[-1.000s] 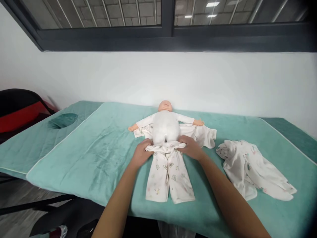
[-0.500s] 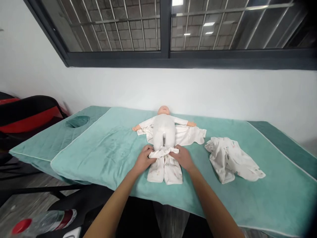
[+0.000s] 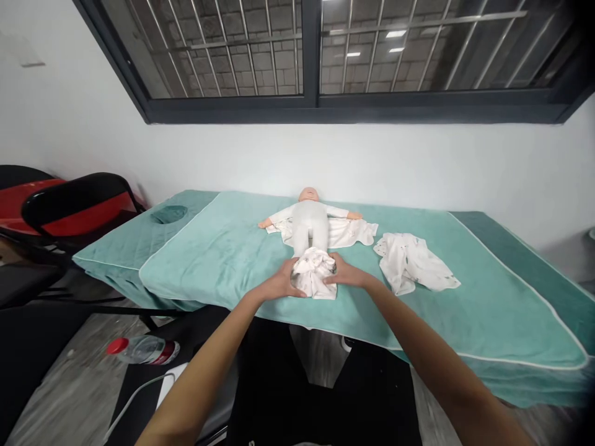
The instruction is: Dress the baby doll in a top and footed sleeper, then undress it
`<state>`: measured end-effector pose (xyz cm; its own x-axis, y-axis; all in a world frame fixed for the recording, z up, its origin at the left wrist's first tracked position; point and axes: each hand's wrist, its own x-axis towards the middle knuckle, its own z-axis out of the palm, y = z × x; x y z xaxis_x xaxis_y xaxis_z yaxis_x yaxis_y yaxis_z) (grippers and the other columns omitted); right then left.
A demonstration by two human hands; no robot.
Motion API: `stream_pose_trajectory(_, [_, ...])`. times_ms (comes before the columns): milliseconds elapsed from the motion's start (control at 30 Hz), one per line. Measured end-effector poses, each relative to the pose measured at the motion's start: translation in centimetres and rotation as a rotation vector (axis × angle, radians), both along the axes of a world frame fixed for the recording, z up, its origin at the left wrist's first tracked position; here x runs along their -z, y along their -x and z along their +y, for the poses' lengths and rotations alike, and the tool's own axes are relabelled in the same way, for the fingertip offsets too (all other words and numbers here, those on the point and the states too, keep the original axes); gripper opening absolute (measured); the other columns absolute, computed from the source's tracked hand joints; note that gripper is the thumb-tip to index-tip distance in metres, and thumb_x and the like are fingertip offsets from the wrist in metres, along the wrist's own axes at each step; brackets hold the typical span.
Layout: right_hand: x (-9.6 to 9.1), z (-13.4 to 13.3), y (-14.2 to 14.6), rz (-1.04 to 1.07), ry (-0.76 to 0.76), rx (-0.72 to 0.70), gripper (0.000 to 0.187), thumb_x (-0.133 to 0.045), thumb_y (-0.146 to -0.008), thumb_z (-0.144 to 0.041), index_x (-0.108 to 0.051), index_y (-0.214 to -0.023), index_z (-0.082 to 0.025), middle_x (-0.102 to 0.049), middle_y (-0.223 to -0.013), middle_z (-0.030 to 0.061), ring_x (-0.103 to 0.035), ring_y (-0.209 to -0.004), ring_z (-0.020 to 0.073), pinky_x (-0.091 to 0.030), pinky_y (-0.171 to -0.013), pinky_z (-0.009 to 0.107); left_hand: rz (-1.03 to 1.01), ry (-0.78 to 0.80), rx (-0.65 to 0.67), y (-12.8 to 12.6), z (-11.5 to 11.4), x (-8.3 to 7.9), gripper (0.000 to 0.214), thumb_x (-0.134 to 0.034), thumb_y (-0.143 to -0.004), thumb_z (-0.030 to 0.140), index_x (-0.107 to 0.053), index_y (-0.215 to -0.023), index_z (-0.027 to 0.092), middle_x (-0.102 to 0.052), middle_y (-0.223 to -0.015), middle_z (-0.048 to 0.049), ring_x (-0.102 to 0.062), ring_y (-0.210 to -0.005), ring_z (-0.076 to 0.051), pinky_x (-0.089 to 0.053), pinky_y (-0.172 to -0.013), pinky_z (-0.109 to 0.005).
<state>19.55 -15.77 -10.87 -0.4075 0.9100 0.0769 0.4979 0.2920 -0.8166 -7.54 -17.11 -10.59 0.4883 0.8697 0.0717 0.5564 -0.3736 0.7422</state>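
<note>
A baby doll (image 3: 310, 217) with a white cloth body lies on its back on the green massage bed (image 3: 199, 260), head toward the wall and arms spread. At its feet, small white printed baby pants (image 3: 315, 275) are bunched up between my hands. My left hand (image 3: 284, 280) grips their left side, and my right hand (image 3: 344, 271) grips the right side. The lower ends of the doll's legs are hidden by the bunched cloth. A spread white printed garment (image 3: 346, 230) lies under the doll's back and arms.
Another crumpled white printed cloth (image 3: 411, 263) lies on the bed to the right. The bed has a face hole (image 3: 170, 214) at its left end. Red and black chairs (image 3: 88, 204) stand at left. A red-capped bottle (image 3: 144, 350) lies near my left forearm. A barred window is above.
The pants' legs, flat and hanging toward me before, are now gathered up into a bunch between my hands. My view has shifted, showing more of the floor and the chair beside me.
</note>
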Motion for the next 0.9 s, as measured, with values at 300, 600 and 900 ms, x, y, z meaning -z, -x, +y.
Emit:
stream_pose_trajectory(300, [0.4,-4.3,3.1,-0.274,-0.151,0.237,0.029,-0.063,-0.082,-0.043,-0.062,-0.099,-0.020,-0.071,-0.100,0.0092,-0.063,-0.096,0.0282,-0.042,-0.088,0.037,0.103,-0.114,-0.306,-2.9,-3.4,0.3,0.041,-0.064,-0.074,0.026,-0.055,-0.114,0.022,-0.065,-0.108,-0.0050,-0.061,-0.096,-0.025,-0.043,-0.083,-0.034])
stream_pose_trajectory(600, [-4.3,-5.6,-0.8,0.033,0.382,-0.287,0.041,-0.066,-0.078,-0.052,-0.065,-0.102,-0.019,-0.068,-0.096,0.0025,-0.060,-0.088,0.0219,-0.045,-0.075,0.031,-0.161,0.334,-0.054,-1.3,-5.2,-4.7,0.025,-0.058,-0.071,0.022,-0.056,-0.096,0.019,-0.058,-0.084,0.0020,-0.055,-0.077,-0.015,-0.041,-0.067,-0.024])
stream_pose_trajectory(900, [-17.9,-7.7,-1.5,-0.663,0.141,-0.538,0.051,-0.070,-0.067,-0.068,-0.053,-0.079,-0.021,-0.050,-0.073,-0.0023,-0.044,-0.067,0.0151,-0.026,-0.058,0.027,0.335,0.372,0.596,-0.6,-7.5,-18.4,0.056,-0.085,-0.057,0.044,-0.068,-0.108,0.025,-0.068,-0.098,0.0001,-0.061,-0.083,-0.020,-0.043,-0.069,-0.024])
